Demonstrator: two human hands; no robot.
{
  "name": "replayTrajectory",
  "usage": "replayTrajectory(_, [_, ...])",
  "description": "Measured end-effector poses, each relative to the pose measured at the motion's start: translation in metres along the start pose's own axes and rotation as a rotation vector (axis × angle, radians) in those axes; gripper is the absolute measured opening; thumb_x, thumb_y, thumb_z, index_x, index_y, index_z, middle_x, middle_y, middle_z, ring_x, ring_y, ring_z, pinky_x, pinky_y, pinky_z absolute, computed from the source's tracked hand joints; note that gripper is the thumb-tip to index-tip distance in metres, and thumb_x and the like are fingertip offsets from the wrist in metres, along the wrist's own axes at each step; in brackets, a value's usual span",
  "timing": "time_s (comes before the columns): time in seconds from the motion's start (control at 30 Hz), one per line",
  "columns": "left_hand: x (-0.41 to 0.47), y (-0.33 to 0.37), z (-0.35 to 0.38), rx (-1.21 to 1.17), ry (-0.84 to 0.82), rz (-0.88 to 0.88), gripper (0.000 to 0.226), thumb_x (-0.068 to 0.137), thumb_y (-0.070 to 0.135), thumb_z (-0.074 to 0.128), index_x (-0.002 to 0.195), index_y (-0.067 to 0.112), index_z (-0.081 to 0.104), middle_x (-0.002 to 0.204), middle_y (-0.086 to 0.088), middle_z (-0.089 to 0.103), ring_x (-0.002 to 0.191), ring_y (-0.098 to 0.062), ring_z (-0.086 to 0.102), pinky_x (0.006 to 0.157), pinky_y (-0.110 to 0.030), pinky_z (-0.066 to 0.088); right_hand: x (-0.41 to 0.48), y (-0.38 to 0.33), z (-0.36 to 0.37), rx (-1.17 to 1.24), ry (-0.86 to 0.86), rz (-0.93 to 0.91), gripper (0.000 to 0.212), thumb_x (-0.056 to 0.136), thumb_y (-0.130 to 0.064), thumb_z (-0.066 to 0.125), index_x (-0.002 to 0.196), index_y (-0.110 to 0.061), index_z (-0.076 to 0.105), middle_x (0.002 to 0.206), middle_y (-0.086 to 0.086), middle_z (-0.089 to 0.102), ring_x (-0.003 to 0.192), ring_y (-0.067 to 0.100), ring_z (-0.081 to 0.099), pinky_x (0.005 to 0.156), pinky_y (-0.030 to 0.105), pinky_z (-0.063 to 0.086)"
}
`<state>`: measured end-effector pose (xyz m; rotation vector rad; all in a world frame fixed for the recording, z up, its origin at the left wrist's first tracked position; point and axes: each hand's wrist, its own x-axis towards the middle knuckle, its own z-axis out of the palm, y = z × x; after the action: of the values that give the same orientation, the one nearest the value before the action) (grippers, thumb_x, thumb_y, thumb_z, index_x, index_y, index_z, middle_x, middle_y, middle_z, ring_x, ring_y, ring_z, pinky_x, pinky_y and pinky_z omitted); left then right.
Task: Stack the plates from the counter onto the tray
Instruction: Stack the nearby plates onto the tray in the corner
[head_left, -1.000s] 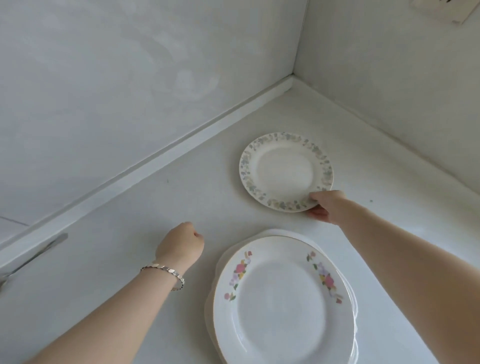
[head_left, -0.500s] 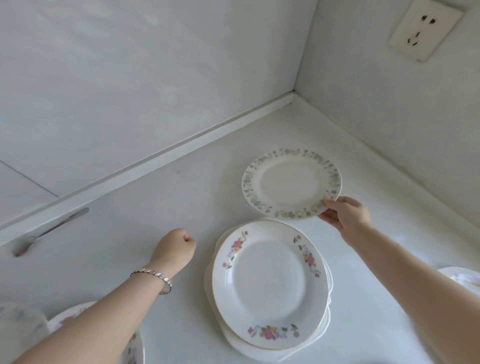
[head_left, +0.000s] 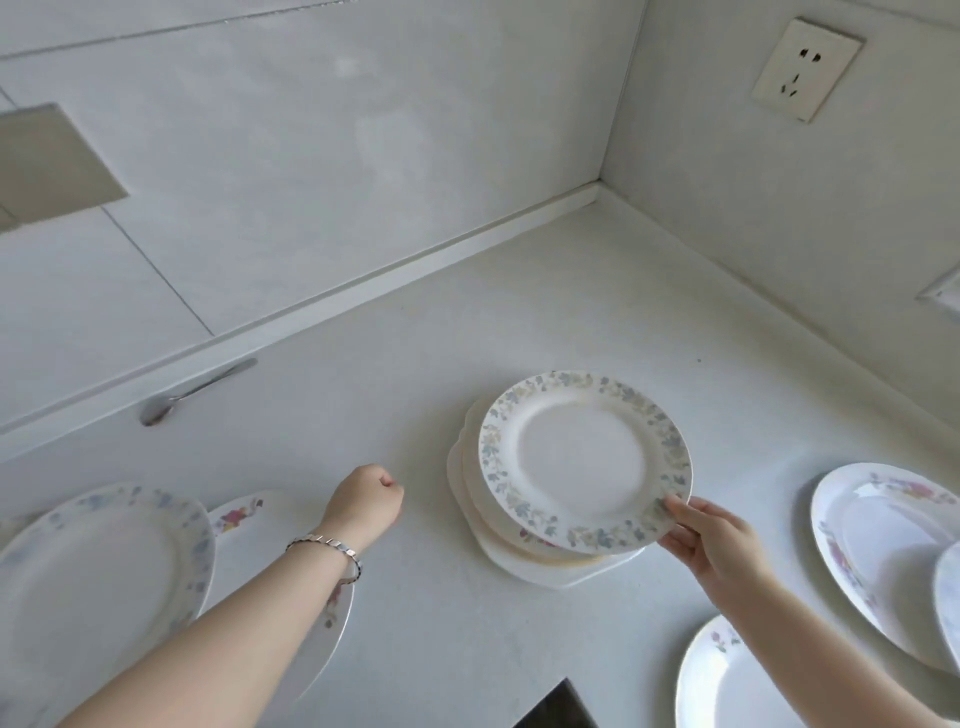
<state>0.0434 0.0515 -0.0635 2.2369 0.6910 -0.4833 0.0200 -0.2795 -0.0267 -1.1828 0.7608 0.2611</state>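
Pinching a blue-rimmed plate (head_left: 582, 457), right hand (head_left: 711, 540) hovers over the stack (head_left: 511, 556).

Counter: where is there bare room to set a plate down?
Bare: the back corner behind the blue-rimmed plate and the stack; the stretch between the spoon and the stack; the near strip in front of the stack. Crowded: the left plates and the right plates.

Counter (head_left: 519, 322) bare behind stack (head_left: 475, 499). Left plates (head_left: 98, 587) well left of it, right plates (head_left: 878, 551) near its right; spoon (head_left: 192, 392) far back-left.
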Motion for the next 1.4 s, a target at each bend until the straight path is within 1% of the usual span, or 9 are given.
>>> replayTrajectory(0.27, [-0.026,-0.015,0.013,-0.056,-0.006,-0.035,0.029,0.083,0.007,0.046,0.056,0.016,0.049,0.053,-0.003,0.061,0.064,-0.027,0.061,0.082,-0.04,0.054,0.001,0.031,0.0,-0.045,0.046,-0.003,0.016,0.09,0.0,0.054,0.074,-0.003,0.056,0.059,0.009,0.07,0.049,0.014,0.068,0.047,0.018,0.056])
replayTrajectory(0.37, [-0.028,-0.019,0.016,-0.058,-0.007,-0.031,0.028,0.084,0.007,0.046,0.058,0.015,0.049,0.054,-0.003,0.061,0.063,-0.026,0.061,0.08,-0.039,0.054,-0.002,0.038,0.005,-0.337,0.132,-0.093,0.009,0.091,-0.005,0.053,0.085,0.0,0.059,0.076,0.013,0.067,0.06,0.018,0.067,0.046,0.018,0.055])
replayTrajectory(0.47, [-0.029,-0.021,0.019,-0.037,-0.014,-0.041,0.027,0.085,0.008,0.046,0.059,0.016,0.049,0.054,0.0,0.062,0.062,-0.025,0.061,0.079,-0.038,0.054,-0.005,0.046,0.008,-0.708,0.21,-0.186,0.02,0.093,-0.017,0.049,0.093,0.0,0.06,0.066,0.004,0.067,0.057,0.015,0.065,0.046,0.022,0.045])
replayTrajectory(0.63, [-0.028,-0.023,0.023,-0.027,-0.017,-0.065,0.027,0.085,0.011,0.047,0.059,0.018,0.05,0.053,0.001,0.062,0.066,-0.027,0.064,0.08,-0.037,0.053,0.0,0.045,0.009,-0.839,0.221,-0.242,0.026,0.094,-0.022,0.047,0.097,0.0,0.06,0.062,0.006,0.066,0.054,0.017,0.059,0.051,0.028,0.045])
replayTrajectory(0.83, [-0.029,-0.03,0.029,-0.048,-0.002,-0.114,0.029,0.086,0.009,0.048,0.058,0.017,0.049,0.039,0.007,0.058,0.063,-0.026,0.062,0.067,-0.029,0.045,0.011,0.037,0.016,-0.906,0.141,-0.192,0.037,0.094,-0.028,0.045,0.126,-0.009,0.044,0.076,0.01,0.066,0.057,0.019,0.063,0.053,0.029,0.049])
replayTrajectory(0.97, [-0.037,-0.036,0.032,-0.07,0.011,-0.136,0.028,0.084,0.008,0.047,0.058,0.015,0.05,0.033,0.007,0.055,0.061,-0.023,0.059,0.062,-0.027,0.043,0.007,0.024,0.022,-1.422,0.157,-0.338,0.049,0.093,-0.027,0.044,0.137,-0.011,0.028,0.091,0.013,0.065,0.082,0.033,0.061,0.061,0.031,0.041])
replayTrajectory(1.03, [-0.044,-0.039,0.032,-0.079,0.029,-0.145,0.028,0.084,0.007,0.047,0.058,0.015,0.05,0.037,0.007,0.056,0.062,-0.022,0.058,0.061,-0.027,0.043,0.002,0.017,0.036,-1.568,0.065,-0.475,0.05,0.094,-0.025,0.042,0.141,-0.016,0.025,0.098,0.01,0.067,0.089,0.031,0.062,0.063,0.03,0.04])
replayTrajectory(1.2, [-0.058,-0.059,0.017,-0.174,0.088,-0.151,0.032,0.084,0.004,0.044,0.054,0.013,0.049,0.056,-0.003,0.062,0.066,-0.023,0.057,0.075,-0.04,0.053,-0.008,0.023,0.096,-1.697,-0.333,-0.552,0.033,0.094,-0.029,0.042,0.124,-0.024,0.051,0.105,0.002,0.069,0.101,0.023,0.062,0.078,0.03,0.048])
replayTrajectory(1.4, [-0.072,-0.129,-0.033,-0.45,0.24,-0.345,0.024,0.084,0.003,0.042,0.063,0.009,0.049,0.052,-0.005,0.058,0.049,-0.021,0.054,0.053,-0.026,0.04,-0.041,0.075,0.176,-1.781,-0.624,-0.573,0.031,0.093,-0.028,0.042,0.12,-0.021,0.055,0.116,0.004,0.064,0.109,0.025,0.059,0.088,0.029,0.045])
